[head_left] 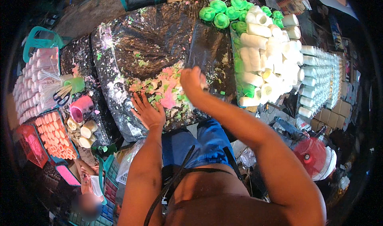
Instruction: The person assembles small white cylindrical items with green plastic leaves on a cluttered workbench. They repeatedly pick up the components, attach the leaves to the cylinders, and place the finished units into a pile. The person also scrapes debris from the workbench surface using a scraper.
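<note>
**Hands on the messy table**

Both arms reach out over my blue shorts point(207, 140). My left hand point(148, 112) lies flat and open on pink and green scraps point(167, 91). My right hand point(192, 81) curls around something I cannot tell.

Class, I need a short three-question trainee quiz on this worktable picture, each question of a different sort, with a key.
1. True or false: the left hand lies flat and open on the black plastic sheet.
2. Multiple choice: the green moulded pieces sit at the sheet's A) near edge, B) far edge, C) left edge.
3. Fill in: the scraps between the two hands are mostly pink and ____.

Key
1. True; the fingers are spread, palm down.
2. B, at the far edge, beside the pile of white cylinders.
3. Green. The right hand rests closed at their edge; what it grips cannot be made out.
</note>
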Demonstrator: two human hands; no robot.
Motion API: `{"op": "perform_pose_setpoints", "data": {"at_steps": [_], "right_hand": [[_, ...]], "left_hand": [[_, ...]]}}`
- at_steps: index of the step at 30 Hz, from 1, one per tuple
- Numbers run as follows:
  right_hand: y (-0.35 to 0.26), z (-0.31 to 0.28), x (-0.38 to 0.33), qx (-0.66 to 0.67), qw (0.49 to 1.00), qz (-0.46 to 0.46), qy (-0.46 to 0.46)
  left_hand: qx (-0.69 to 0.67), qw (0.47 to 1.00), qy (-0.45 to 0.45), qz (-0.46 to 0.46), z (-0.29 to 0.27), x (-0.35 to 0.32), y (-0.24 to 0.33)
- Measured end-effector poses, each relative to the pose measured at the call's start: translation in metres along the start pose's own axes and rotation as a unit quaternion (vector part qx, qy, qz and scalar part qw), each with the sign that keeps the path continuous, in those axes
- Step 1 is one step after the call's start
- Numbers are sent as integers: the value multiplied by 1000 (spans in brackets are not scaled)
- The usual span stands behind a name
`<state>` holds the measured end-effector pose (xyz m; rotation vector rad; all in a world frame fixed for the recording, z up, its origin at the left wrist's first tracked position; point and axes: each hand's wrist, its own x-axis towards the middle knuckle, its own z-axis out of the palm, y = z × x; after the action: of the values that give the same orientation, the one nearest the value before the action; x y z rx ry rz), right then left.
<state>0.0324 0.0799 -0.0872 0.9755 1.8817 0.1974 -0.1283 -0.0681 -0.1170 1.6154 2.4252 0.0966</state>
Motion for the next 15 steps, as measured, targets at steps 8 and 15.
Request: {"op": "perform_pose_setpoints", "data": {"at_steps": [8, 15], "right_hand": [[94, 17, -31, 190, 976, 10, 105], [139, 93, 18, 103, 979, 106, 142]], "left_hand": [[-12, 1000, -5, 10, 0, 2, 0], [-23, 1000, 10, 15, 0, 0, 0]]}}
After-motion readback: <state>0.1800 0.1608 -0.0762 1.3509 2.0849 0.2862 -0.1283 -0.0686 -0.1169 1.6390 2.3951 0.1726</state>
